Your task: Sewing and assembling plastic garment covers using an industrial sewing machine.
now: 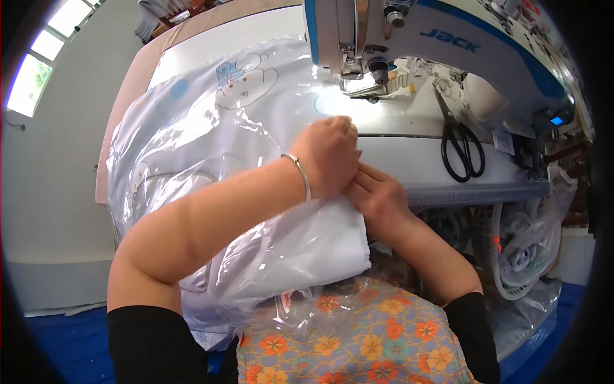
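Note:
A large, white padded fabric piece [192, 144] with pale blue dots and cartoon animal outlines lies under shiny clear plastic on the sewing table. Its near end [307, 246] folds over the table's front edge toward my lap. At its right edge, in front of the sewing machine's needle area, my left hand [325, 157] is closed with the fingers curled, a silver bangle on its wrist. Just right of it and touching it, my right hand [378, 195] is closed along the same edge. The fingertips of both hands are partly hidden.
A white and blue sewing machine [422, 48] stands across the far right, its lamp lit. Black-handled scissors [462, 150] lie on the table below its arm. A white plastic basket [511, 291] hangs at the right below the tabletop. My flowered apron [358, 349] covers my lap.

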### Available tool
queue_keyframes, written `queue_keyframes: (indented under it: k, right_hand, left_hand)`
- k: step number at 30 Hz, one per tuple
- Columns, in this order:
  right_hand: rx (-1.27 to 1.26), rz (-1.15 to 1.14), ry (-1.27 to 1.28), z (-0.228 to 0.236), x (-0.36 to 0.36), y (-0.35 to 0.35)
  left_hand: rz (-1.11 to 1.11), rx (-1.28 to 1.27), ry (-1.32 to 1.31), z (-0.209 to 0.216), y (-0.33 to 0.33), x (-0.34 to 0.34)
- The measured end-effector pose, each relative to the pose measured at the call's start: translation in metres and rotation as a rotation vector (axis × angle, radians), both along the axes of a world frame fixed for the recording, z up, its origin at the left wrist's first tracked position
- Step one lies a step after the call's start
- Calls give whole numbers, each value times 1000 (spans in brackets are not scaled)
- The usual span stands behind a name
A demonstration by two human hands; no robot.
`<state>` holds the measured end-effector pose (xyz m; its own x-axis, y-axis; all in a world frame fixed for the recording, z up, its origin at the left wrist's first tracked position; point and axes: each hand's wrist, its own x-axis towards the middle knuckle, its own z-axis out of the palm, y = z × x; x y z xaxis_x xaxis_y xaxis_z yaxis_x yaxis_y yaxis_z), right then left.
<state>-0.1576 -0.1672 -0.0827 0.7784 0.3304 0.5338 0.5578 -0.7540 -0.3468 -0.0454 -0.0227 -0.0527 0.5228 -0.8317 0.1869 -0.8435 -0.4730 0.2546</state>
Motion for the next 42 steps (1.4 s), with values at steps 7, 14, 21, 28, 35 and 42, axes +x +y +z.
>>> queue_keyframes:
  k: [7,14,21,28,35,42]
  right_hand:
    - [7,74,51,6,-7,0]
    - [59,167,110,14,-21,1]
    - [40,129,153,16,-16,0]
    - [45,85,139,6,-3,-1]
    - [103,60,132,0,-4,2]
    - [-52,71,94,3,-6,-5]
  left_hand:
    - [125,-21,137,10,4,-22]
    - [128,-43,-58,7,2,-35]
    - [95,120,-27,9,-1,-17]
    - [72,50,-67,11,-1,11]
    - [64,345,-92,8,-11,-6]
    - [165,-180,-77,-24,-2,-3]
